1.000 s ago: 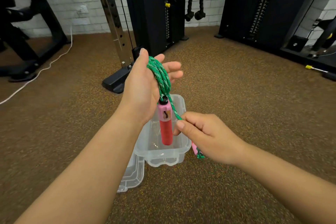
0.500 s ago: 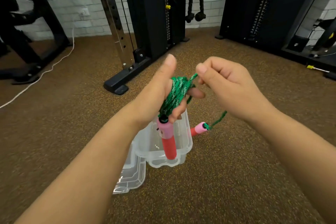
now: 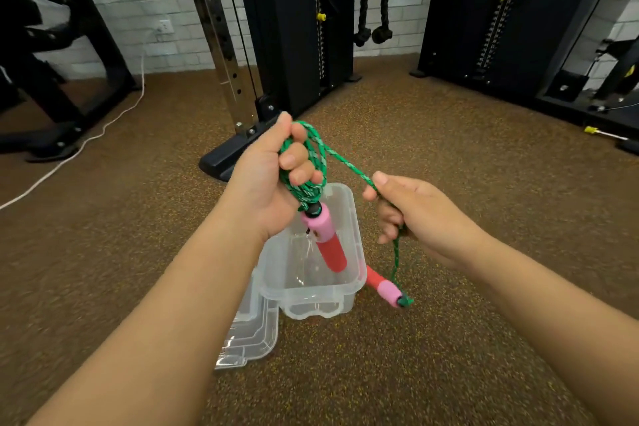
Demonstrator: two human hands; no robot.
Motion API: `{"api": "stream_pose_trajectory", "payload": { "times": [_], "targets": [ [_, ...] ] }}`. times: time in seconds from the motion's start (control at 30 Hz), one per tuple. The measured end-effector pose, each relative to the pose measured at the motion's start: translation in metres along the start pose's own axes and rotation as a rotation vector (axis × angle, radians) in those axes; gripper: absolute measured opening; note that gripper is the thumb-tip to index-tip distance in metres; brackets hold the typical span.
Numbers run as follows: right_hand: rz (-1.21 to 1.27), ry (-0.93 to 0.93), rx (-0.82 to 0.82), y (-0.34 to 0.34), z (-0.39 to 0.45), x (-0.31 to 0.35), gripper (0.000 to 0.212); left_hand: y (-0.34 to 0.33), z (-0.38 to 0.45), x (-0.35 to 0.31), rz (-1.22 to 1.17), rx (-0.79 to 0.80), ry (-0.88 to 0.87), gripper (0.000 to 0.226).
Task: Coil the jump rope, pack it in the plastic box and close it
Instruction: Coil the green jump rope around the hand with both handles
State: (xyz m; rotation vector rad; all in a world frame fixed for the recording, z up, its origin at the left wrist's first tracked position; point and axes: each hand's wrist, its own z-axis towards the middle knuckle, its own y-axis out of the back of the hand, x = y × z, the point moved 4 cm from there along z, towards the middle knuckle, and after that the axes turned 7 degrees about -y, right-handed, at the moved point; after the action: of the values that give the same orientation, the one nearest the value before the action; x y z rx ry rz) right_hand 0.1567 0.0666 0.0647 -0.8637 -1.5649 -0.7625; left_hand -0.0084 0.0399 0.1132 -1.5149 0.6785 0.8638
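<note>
My left hand (image 3: 266,180) is closed around several coils of the green jump rope (image 3: 311,162). One pink and red handle (image 3: 326,240) hangs from the coils over the clear plastic box (image 3: 347,287), which stands open on the floor. A strand runs right from the coils to my right hand (image 3: 415,214), which pinches it. Below that hand the rope drops to the second handle (image 3: 383,289), dangling beside the box's right wall. The clear lid (image 3: 249,335) lies at the box's left front corner.
Brown speckled rubber floor all around. A cable machine's black foot (image 3: 221,162) and steel upright (image 3: 221,34) stand just behind the hands. More black gym machines at the back and right, another frame at far left. A white cable (image 3: 69,152) trails on the floor at left.
My right hand has swung from above the coils down and to the right, drawing the strand out. The second handle now hangs lower beside the box. The left hand's fingers have closed on the coils.
</note>
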Motion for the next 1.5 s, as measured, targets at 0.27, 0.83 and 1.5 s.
{"api": "stream_pose_trajectory", "payload": {
  "times": [0.27,0.83,1.5],
  "targets": [
    [-0.590,0.136,-0.106,0.006,-0.007,-0.011,0.027,0.023,0.008,-0.010,-0.227,-0.246,-0.040,0.036],
    [-0.751,0.531,-0.077,-0.018,-0.028,0.041,0.025,-0.011,-0.008,0.033,0.605,0.288,0.123,0.104],
    [-0.217,0.187,-0.123,0.001,0.009,-0.019,0.035,-0.013,-0.003,0.027,-0.043,0.225,0.125,0.038]
  ]
}}
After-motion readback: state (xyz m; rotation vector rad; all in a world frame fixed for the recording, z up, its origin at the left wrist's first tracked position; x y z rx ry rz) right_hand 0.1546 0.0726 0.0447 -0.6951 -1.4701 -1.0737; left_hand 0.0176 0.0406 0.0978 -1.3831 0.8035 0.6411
